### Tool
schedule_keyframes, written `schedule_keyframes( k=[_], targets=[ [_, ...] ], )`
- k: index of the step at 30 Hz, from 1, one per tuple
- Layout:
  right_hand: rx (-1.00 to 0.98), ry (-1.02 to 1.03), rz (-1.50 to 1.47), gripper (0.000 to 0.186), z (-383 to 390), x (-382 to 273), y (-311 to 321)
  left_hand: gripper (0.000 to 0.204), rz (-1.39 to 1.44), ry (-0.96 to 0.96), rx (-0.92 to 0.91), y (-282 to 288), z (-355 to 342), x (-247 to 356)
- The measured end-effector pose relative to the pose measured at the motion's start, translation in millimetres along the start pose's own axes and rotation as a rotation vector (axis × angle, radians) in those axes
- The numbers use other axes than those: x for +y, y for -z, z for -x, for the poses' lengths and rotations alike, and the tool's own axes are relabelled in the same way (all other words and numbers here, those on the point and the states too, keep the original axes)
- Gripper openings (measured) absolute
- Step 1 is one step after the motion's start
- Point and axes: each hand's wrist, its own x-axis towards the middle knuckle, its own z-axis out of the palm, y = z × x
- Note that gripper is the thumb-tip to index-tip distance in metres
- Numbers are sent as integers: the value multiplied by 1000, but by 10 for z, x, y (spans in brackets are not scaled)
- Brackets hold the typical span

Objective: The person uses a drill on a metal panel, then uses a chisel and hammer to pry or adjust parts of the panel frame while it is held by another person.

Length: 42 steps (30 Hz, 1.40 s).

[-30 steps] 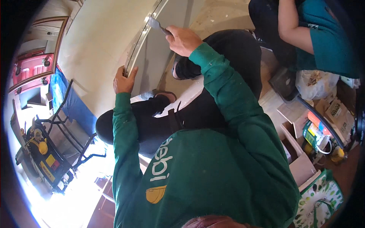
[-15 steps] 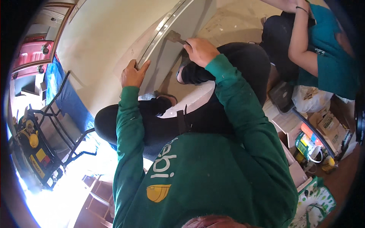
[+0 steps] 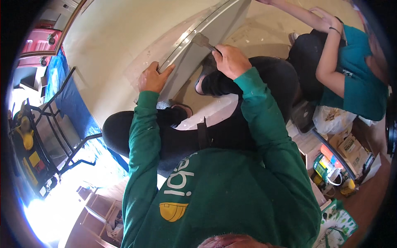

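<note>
A long grey panel (image 3: 225,27) with a pale metal strip along its upper edge leans at a slant close to the cream wall. My left hand (image 3: 154,78) grips that edge near the panel's lower left end, thumb on the grey face and fingers over the strip. In my right hand (image 3: 232,61) is a scraper (image 3: 201,40) with a broad flat blade, held by its dark handle. The blade lies at the panel's grey face, just below the strip; whether it touches cannot be made out.
A co-worker in a teal shirt (image 3: 359,62) crouches at the right, one arm reaching toward the panel's far end. Beside them are a white plastic bag (image 3: 333,119) and a cardboard box (image 3: 353,149). A black-framed machine (image 3: 35,153) stands left, by blue sheeting (image 3: 74,103).
The panel and both my hands now appear farther right in view, with the scraper still held. The co-worker's arm has come to reach toward the panel's far end. The view has shifted slightly.
</note>
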Motion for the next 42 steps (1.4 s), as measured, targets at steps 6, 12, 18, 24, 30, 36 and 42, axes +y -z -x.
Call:
schedule_keyframes(
  k=[6, 12, 18, 24, 30, 36, 42],
  targets=[
    [-61, -10, 82, 23, -135, -36, 121, 63, -2, 4, -37, 8, 5, 15],
    [-17, -33, 25, 27, -58, 11, -65, 64, -27, 9, -30, 6, 1, 94],
    [5, -51, -51, 26, -29, -88, -176, 61, -18, -13, 21, -50, 18, -5],
    [125, 62, -133, 29, -66, 182, -315, 57, 15, -27, 23, -63, 16, 55],
    [-42, -11, -158, 28, -150, -17, -126, 55, 12, -10, 57, -61, 68, -30],
    [162, -1, -211, 22, -48, 172, -559, 54, 46, -46, 57, -54, 24, 40],
    [188, 76, -272, 19, -68, 321, -666, 55, 39, -36, 62, -64, 79, 58]
  ],
)
